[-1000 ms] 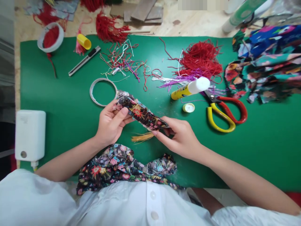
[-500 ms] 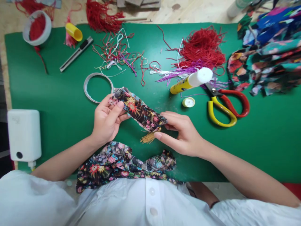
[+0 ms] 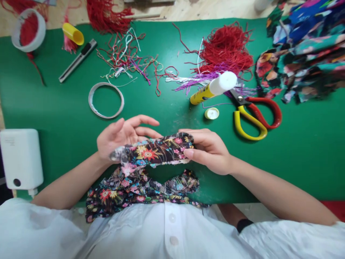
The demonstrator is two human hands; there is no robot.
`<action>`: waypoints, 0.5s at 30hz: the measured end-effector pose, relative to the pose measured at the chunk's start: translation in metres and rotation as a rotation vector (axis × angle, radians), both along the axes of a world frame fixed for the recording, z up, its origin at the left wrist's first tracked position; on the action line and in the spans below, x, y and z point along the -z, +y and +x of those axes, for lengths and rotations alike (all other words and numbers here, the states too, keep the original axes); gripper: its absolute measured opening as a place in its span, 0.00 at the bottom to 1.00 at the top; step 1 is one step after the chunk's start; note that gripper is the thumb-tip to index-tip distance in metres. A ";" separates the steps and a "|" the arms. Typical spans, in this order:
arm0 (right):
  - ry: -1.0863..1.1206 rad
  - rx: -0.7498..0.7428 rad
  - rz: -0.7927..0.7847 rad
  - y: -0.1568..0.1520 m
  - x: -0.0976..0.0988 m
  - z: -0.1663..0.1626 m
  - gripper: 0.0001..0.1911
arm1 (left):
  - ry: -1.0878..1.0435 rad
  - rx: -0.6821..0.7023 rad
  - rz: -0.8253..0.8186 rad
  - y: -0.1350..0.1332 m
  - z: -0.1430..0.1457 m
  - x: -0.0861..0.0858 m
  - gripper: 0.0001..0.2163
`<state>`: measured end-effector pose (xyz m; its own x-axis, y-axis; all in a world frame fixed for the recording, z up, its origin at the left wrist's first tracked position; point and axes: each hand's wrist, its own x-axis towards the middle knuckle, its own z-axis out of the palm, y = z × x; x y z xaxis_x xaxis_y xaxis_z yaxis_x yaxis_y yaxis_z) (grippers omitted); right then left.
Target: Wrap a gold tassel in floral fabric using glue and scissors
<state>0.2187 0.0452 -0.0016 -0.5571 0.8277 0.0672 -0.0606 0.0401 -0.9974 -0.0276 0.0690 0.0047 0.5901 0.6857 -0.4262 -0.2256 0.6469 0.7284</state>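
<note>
A dark floral fabric piece (image 3: 153, 151) lies roughly level between both hands above the green mat (image 3: 67, 133). My right hand (image 3: 208, 149) pinches its right end with thumb and fingers closed. My left hand (image 3: 121, 135) is behind the left end with its fingers stretched out and spread, the cloth resting against its palm. More of the same floral cloth (image 3: 140, 190) is bunched at the mat's near edge, just below the hands.
A tape ring (image 3: 106, 99), glue stick (image 3: 212, 88) with its cap (image 3: 211, 113), and red-and-yellow scissors (image 3: 254, 115) lie beyond the hands. Red thread piles (image 3: 228, 48), a utility knife (image 3: 77, 60), colourful fabric scraps (image 3: 304, 54) and a white device (image 3: 20, 158) ring the mat.
The fabric piece swung from a diagonal to nearly level and came closer to me. My left hand let go of its pinch and spread its fingers. The yellow tassel no longer shows.
</note>
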 end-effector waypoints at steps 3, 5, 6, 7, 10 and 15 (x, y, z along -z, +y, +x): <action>0.011 -0.052 0.055 0.001 0.001 -0.002 0.15 | 0.097 0.185 0.090 -0.002 0.003 0.000 0.22; -0.013 -0.074 0.068 0.001 0.000 -0.003 0.11 | 0.203 0.265 0.195 -0.004 0.006 -0.001 0.13; -0.033 -0.080 0.067 0.002 0.000 -0.003 0.10 | 0.238 0.293 0.236 -0.005 0.007 -0.001 0.09; -0.053 -0.082 0.063 0.002 -0.001 -0.004 0.09 | 0.255 0.314 0.255 -0.005 0.008 -0.002 0.07; -0.101 -0.088 0.031 0.002 -0.003 -0.003 0.10 | 0.230 0.330 0.204 -0.006 0.009 -0.005 0.07; -0.117 -0.063 0.026 0.001 -0.005 -0.003 0.13 | 0.220 0.337 0.234 -0.006 0.007 -0.006 0.08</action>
<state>0.2162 0.0466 0.0032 -0.6128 0.7900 0.0198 0.0525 0.0658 -0.9965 -0.0209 0.0628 0.0104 0.7092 0.5643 -0.4226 0.1449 0.4700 0.8707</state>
